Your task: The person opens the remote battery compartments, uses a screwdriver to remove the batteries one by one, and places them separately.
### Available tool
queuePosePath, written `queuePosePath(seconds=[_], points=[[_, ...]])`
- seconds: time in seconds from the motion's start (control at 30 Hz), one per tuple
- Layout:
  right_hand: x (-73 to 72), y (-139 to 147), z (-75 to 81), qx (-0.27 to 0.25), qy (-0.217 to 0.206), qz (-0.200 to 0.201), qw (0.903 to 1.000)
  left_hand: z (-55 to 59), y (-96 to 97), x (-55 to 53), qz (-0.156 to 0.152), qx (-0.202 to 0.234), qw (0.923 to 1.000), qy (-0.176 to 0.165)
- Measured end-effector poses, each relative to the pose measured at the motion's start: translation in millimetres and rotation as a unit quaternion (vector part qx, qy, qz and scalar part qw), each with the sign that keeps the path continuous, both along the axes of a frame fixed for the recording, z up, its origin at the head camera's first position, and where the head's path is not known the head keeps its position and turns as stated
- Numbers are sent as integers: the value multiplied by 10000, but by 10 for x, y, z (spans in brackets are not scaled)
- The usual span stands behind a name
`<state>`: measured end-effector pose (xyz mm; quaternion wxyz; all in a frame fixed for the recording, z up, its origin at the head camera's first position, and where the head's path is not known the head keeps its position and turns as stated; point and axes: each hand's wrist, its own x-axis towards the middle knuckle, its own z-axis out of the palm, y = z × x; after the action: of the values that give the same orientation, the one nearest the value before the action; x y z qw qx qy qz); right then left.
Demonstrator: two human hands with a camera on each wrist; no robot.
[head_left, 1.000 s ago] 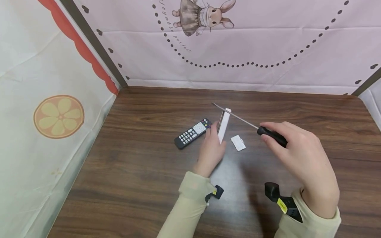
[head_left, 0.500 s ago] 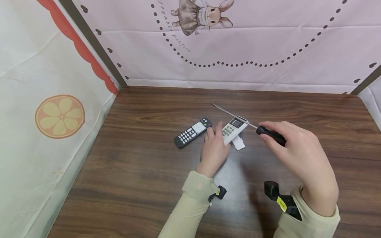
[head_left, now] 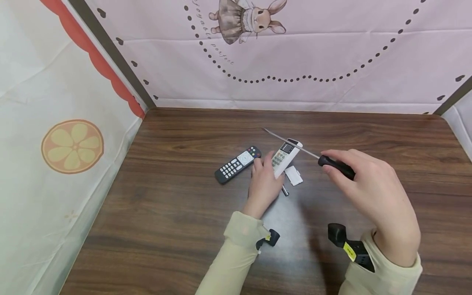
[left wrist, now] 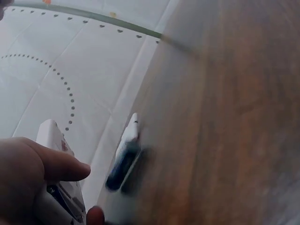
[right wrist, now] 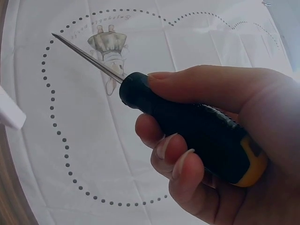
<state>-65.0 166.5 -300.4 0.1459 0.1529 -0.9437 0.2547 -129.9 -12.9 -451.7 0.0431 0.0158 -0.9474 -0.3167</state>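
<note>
My left hand (head_left: 263, 188) grips a white remote control (head_left: 287, 156) tilted over the table, buttons and small screen facing up. The left wrist view shows its open battery compartment (left wrist: 65, 201) on the underside. Just below that hand is a battery (head_left: 285, 191), a blurred dark cylinder in the left wrist view. Right of the remote lies the white battery cover (head_left: 293, 175). My right hand (head_left: 380, 196) holds a screwdriver (right wrist: 197, 131) by its black and yellow handle, thumb along it. The metal shaft points left and overlaps the remote's top in the head view.
A black remote control (head_left: 237, 164) with white buttons lies left of my left hand. All of this is on a dark wooden table (head_left: 166, 229). A white cloth (head_left: 295, 57) with a rabbit print hangs behind the table, another cloth (head_left: 73, 196) at the left.
The white remote has turned from its edge to face-up, swung right over the cover, then lifted back slightly. A battery has come into view below the left hand. The screwdriver stays put.
</note>
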Motion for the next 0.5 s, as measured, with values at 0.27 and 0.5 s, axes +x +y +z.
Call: queuePosePath(seconds=[0.27, 0.5], points=[[-4, 5, 7, -24, -47, -14, 10000, 12, -67, -37, 79, 964, 9952, -165], [-11, 6, 1, -20, -86, 20, 10000, 26, -85, -39, 22, 1474, 9886, -319]])
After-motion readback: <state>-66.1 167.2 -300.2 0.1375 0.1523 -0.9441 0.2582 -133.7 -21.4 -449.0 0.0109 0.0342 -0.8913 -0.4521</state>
